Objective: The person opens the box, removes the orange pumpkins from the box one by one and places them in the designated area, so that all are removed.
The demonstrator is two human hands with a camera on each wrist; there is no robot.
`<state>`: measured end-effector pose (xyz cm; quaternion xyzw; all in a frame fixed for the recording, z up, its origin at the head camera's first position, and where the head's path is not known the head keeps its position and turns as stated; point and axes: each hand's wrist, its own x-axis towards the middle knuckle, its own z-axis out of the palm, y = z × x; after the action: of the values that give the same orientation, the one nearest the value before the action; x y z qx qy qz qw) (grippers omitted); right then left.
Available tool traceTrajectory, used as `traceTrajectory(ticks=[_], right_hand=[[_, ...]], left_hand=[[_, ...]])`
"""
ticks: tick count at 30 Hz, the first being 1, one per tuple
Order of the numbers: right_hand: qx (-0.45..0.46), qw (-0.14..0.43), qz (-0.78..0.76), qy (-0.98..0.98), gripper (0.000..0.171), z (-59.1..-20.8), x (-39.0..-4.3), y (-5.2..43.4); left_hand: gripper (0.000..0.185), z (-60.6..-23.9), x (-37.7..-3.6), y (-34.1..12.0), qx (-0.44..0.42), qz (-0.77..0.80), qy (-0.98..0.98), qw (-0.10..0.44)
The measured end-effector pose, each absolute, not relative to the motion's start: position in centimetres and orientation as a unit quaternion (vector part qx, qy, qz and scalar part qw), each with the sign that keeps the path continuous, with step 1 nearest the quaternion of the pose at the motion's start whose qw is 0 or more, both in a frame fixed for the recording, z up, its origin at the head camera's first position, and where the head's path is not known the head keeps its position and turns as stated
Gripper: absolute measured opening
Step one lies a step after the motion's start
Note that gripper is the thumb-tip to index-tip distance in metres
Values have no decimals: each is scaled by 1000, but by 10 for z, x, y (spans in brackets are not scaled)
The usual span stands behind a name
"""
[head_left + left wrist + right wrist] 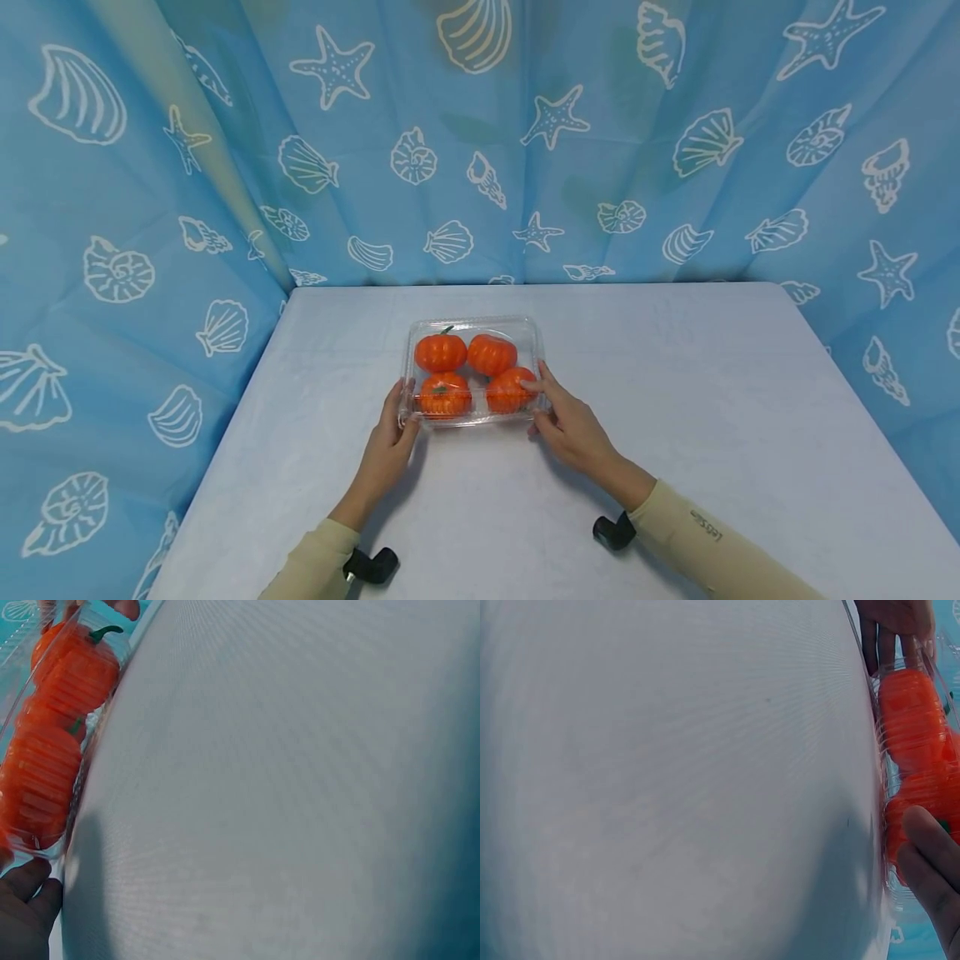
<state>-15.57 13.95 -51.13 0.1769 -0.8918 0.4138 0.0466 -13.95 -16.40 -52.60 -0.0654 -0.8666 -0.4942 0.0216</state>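
Note:
A clear plastic clamshell box (472, 322) lies on the white table, with several small orange pumpkins (441, 352) inside. My left hand (397, 414) grips its near left corner, thumb on the rim. Over at the near right corner my right hand (542, 408) holds the box, thumb pressed on the lid and fingers along the side. In the left wrist view the pumpkins (45, 765) press against the clear wall above my left fingers (28, 900). The right wrist view shows my right fingers (930, 874) beside a pumpkin (911, 720), and the left hand (889, 630) at the far end.
The white table (675, 400) stretches wide to the right and toward me. A blue curtain with shells and starfish (150, 167) closes off the back and both sides. Black wrist camera mounts (371, 567) sit under my sleeves.

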Motion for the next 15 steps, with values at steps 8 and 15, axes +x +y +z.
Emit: traceTrajectory(ticks=[8, 15], right_hand=[[175, 41, 410, -894, 49, -510, -157, 138], [176, 34, 417, -891, 49, -511, -154, 139]], left_hand=[[64, -526, -140, -164, -66, -493, -867, 23], [64, -527, -139, -164, -67, -495, -866, 23]])
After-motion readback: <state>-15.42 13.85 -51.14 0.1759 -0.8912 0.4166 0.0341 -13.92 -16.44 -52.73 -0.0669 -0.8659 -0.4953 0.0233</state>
